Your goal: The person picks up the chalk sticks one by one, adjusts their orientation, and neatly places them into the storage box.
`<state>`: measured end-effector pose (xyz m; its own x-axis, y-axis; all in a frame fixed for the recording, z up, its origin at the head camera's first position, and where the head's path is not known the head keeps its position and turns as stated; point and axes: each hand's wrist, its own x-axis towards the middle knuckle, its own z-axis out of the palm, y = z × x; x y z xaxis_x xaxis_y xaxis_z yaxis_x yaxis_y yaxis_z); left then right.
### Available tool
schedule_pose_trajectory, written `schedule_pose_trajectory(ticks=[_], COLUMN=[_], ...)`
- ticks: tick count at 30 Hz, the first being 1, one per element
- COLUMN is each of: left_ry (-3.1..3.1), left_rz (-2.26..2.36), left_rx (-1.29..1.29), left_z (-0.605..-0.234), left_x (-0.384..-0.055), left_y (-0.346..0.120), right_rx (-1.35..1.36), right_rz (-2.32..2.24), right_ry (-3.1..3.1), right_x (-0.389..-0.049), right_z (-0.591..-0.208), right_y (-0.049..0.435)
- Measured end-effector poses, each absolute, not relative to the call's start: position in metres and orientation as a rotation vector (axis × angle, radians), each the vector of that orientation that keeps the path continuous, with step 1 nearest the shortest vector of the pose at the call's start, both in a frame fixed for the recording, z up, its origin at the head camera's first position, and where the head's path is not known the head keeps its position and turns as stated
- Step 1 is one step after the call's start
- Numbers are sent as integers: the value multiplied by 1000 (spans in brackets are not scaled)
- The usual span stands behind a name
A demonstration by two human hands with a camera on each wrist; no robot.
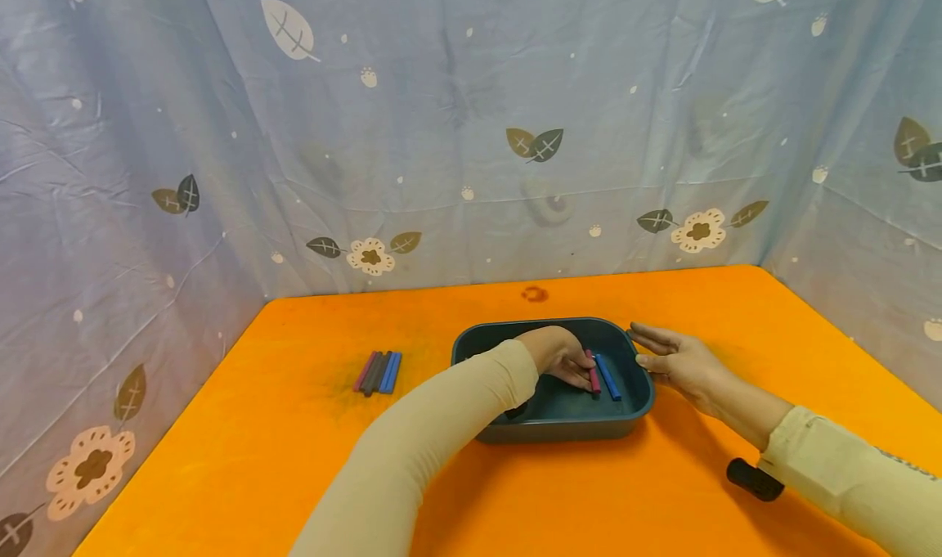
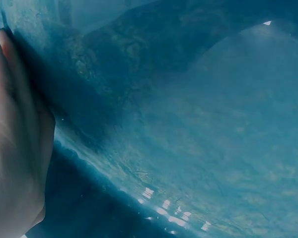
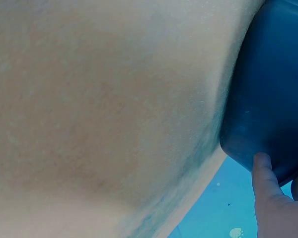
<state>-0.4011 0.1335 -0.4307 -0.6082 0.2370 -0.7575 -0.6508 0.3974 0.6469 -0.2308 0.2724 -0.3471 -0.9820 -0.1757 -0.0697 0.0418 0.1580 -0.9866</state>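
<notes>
In the head view, my left hand (image 1: 561, 359) reaches into a dark teal rectangular tub (image 1: 559, 431) and pinches a magenta stick (image 1: 593, 375). A blue stick (image 1: 608, 378) lies on the tub floor just right of it. My right hand (image 1: 690, 370) is at the tub's right end, fingers extended, its thumb by the rim. The left wrist view shows the back of my left hand (image 2: 15, 144) at the tub's inner wall, its fingertips mostly out of frame. In the right wrist view, a finger of my right hand (image 3: 269, 198) touches the tub's outside (image 3: 273, 94).
Left of the tub, a row of magenta, dark grey-brown and blue sticks (image 1: 379, 373) lies on the orange table cover (image 1: 243, 426). A reddish ring mark (image 1: 535, 294) is behind the tub. Patterned curtains (image 1: 471, 132) stand at the back and both sides.
</notes>
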Motion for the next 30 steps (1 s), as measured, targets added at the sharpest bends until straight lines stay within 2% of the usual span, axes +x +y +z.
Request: schedule_pose_trajectory(ticks=[2, 3, 7, 9, 10, 15, 19, 22, 26, 30], left_ry=[1784, 1803, 1805, 1810, 1767, 1771, 1707, 1691, 1773, 1858], left_rz=[1347, 1349, 1341, 1327, 1330, 1377, 1383, 1393, 1419, 1416], left_rx=[-367, -369, -367, -352, -344, -333, -335, -300, -165, -57], left_z=[-436, -428, -443, -433, -440, -369, -366, -346, -287, -271], left_x=[-405, -396, -409, -403, -414, -358, -376, -367, -315, -306], left_y=[134, 133, 136, 131, 131, 109, 100, 87, 58, 38], right_rx=[-133, -134, -134, -132, -132, -127, -121, -113, -117, -126], right_rz=[-1920, -1915, -1901, -1901, -1901, -1899, -1899, -1889, -1870, -1871], right_ry=[2261, 2263, 2268, 2266, 2265, 2267, 2268, 2275, 2286, 2283], right_x=[-231, -231, -231, -230, -230, -230, -230, -230, -229, -228], right_z=[-346, -346, -345, -345, -345, -346, -346, -346, -346, -345], right_y=[272, 272, 271, 271, 271, 272, 273, 273, 273, 272])
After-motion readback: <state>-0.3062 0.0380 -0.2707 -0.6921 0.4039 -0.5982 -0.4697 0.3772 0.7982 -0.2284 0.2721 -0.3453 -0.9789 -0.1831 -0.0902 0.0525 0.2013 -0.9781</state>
